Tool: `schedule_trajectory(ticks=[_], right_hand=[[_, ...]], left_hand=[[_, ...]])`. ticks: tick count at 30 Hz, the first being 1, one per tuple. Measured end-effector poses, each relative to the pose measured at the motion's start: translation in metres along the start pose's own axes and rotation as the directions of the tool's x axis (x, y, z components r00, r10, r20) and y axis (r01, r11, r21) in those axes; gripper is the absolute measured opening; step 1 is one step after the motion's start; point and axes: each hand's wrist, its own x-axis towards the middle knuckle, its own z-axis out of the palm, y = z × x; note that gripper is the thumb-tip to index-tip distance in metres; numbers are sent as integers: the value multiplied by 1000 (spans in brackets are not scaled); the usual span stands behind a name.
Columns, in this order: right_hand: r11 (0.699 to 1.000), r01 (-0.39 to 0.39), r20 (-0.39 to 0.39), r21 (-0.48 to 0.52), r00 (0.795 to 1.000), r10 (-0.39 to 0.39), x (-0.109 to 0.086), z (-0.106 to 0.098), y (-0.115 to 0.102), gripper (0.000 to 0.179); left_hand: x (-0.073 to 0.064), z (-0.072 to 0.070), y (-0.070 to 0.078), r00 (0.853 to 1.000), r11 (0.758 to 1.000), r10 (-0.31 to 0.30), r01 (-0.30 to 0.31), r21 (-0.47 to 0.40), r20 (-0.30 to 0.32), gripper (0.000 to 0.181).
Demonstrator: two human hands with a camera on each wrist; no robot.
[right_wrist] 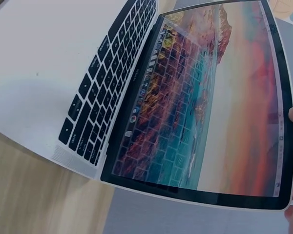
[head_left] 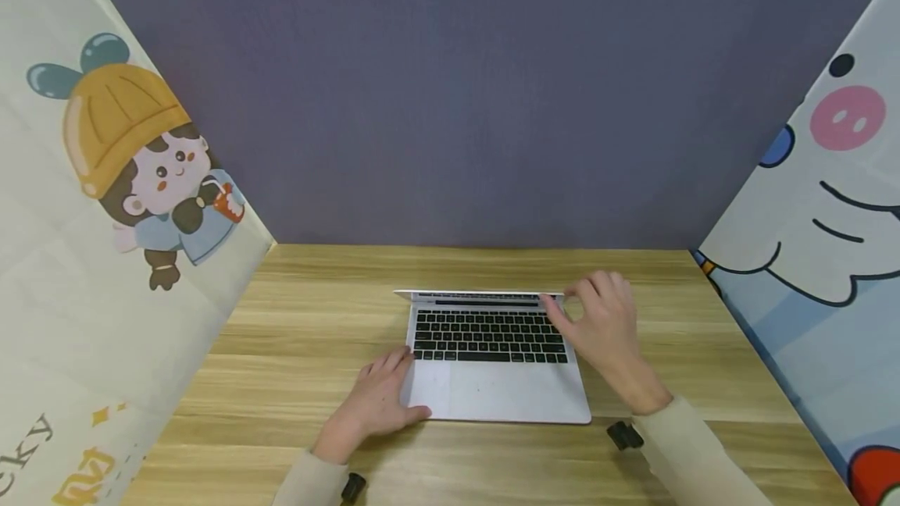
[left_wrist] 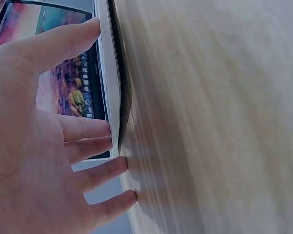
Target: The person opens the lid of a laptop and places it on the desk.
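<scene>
A silver laptop (head_left: 495,393) with black keys lies on the wooden table, its lid (head_left: 485,293) raised and seen nearly edge-on in the head view. The right wrist view shows the lit screen (right_wrist: 234,97) with a colourful coastal picture and a row of icons. At the lid's upper right corner, my right hand (head_left: 608,326) pinches the edge, thumb on the screen side and fingers behind. My left hand (head_left: 380,397) rests at the base's front left corner, its fingers fairly straight and spread along the left side, with the thumb (left_wrist: 73,41) at the front edge.
Wood-grained tabletop (head_left: 295,334) surrounds the laptop. A dark grey-blue panel (head_left: 478,100) rises behind it. Cartoon-printed sheets stand at the left (head_left: 84,318) and right (head_left: 794,256). Small black devices are strapped at both wrists.
</scene>
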Motion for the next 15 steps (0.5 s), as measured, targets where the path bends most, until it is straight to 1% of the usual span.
schedule_trajectory(ticks=[11, 15], right_hand=[[999, -8, 0, -40, 1000, 8, 11, 7, -3, 38], [998, -17, 19, -52, 1000, 18, 15, 8, -3, 37]], left_hand=[[1, 0, -1, 1000, 1000, 0, 0, 1, 6, 101], [2, 1, -1, 1000, 1000, -6, 6, 0, 8, 101]])
